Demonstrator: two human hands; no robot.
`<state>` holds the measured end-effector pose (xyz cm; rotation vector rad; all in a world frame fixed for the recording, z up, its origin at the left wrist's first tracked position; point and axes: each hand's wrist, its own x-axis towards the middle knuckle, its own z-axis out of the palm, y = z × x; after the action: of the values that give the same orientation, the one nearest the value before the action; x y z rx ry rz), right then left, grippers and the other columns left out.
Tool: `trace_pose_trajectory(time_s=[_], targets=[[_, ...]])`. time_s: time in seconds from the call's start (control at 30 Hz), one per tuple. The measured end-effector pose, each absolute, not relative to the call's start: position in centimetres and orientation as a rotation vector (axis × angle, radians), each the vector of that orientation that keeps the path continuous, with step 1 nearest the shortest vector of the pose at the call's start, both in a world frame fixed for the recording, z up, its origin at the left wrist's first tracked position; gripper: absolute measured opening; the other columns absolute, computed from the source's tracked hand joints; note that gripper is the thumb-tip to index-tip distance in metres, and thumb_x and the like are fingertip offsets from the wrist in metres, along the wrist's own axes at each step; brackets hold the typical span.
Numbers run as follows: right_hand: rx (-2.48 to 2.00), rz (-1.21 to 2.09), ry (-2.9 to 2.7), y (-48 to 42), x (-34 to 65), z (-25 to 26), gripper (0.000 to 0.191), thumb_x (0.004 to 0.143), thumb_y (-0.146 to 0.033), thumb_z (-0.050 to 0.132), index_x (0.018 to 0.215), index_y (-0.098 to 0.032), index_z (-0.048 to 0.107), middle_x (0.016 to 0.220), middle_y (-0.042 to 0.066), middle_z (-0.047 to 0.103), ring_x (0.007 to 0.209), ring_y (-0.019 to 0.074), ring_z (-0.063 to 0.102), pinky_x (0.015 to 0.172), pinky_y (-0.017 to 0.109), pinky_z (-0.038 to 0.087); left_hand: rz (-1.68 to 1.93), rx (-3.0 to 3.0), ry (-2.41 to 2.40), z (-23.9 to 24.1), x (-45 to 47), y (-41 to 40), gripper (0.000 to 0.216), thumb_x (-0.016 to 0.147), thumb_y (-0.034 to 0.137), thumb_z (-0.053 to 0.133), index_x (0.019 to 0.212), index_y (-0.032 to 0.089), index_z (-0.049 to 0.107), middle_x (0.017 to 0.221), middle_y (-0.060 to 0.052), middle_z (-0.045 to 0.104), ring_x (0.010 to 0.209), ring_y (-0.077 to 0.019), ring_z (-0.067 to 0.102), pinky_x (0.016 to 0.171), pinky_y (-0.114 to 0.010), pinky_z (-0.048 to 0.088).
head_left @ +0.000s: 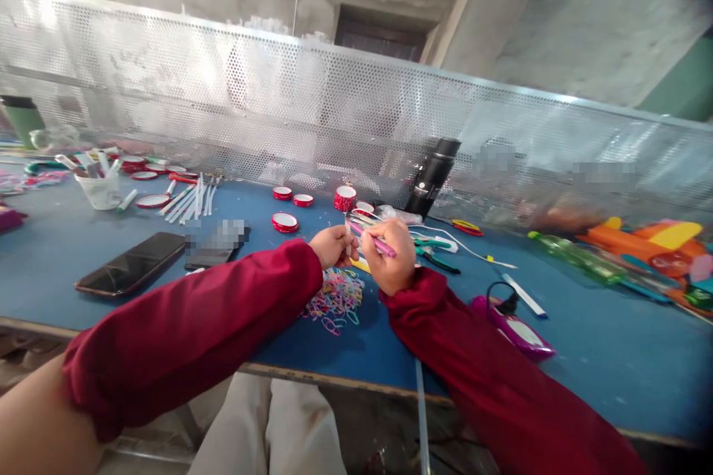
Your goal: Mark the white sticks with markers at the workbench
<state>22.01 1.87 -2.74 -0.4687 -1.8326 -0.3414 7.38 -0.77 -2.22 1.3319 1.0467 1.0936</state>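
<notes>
My right hand [393, 252] is wrapped round a slim pink-purple pen-like tool [383, 245], its tip pointing left toward my other hand. My left hand [333, 245] has its fingers pinched together just left of that tip; a small pale piece seems to stick up from them, too small to name. Both hands are held close together above the blue table. Directly below lies a pile of small colourful loops [337, 298], like elastic bands. Beside my right hand are green-handled pliers [437, 252] and a white cable [473, 243].
Two phones [134, 263] lie left. Red tape rolls [285, 222], white sticks [194, 199] and a white cup [100, 189] of markers stand farther back. A black bottle [433, 177] is by the perforated metal screen [379, 104]. A purple device [521, 334] and green plastic bottle [579, 256] lie right.
</notes>
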Motion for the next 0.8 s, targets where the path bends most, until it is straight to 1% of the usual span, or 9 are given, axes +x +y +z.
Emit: trace_pose_trajectory(time_s=[0.4,0.57,0.8], targets=[[-0.476,-0.414,-1.877,2.3,22.1,-2.7,0.011,0.081,-0.019,0.058,0.075,-0.024,0.05,0.067,0.0,0.061,0.067,0.0187,0.056,0.074,0.039,0.046,1.094,1.373,1.081,-2.8,7.5,-0.4,0.021,0.094,0.016,0.034,0.077,0.015,0.046,0.06,0.003,0.056,0.038,-0.0039,0.048,0.04,-0.016,0.034],[-0.546,-0.44,-1.839,2.9,22.6,-2.7,0.013,0.082,-0.021,0.058,0.072,-0.024,0.05,0.065,0.0,0.059,0.066,0.019,0.054,0.07,0.037,0.045,1.107,1.348,1.102,-2.3,7.2,-0.5,0.021,0.094,0.015,0.031,0.079,0.016,0.046,0.06,0.003,0.056,0.038,-0.0036,0.047,0.04,-0.016,0.034],[-0.479,-0.41,-1.831,2.3,22.2,-2.6,0.01,0.082,-0.019,0.058,0.076,-0.023,0.051,0.069,0.001,0.061,0.069,0.0185,0.056,0.072,0.037,0.046,1.109,1.379,1.093,-2.3,7.3,-0.6,0.023,0.094,0.014,0.032,0.076,0.015,0.046,0.058,0.003,0.055,0.036,-0.0036,0.045,0.038,-0.017,0.032]])
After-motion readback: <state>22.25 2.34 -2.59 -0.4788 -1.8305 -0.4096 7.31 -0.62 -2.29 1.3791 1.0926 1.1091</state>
